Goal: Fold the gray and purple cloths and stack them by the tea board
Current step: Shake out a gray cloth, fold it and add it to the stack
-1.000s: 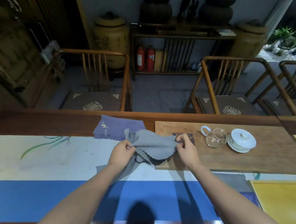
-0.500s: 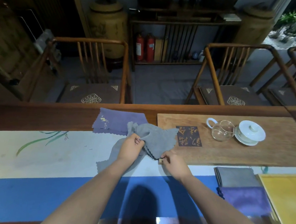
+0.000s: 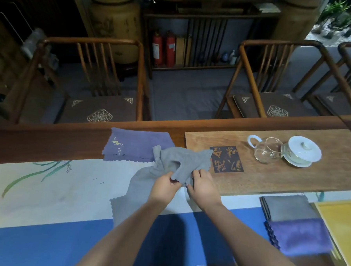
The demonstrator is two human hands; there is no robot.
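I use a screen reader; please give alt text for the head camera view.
Both hands, left and right, pinch a crumpled gray cloth beside a tea board. A purple cloth lies behind it; folded cloths sit at right.

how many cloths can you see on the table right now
4. A gray cloth held in both hands, a purple cloth flat behind it, and a folded gray cloth with a folded purple cloth at right. Others may be hidden.
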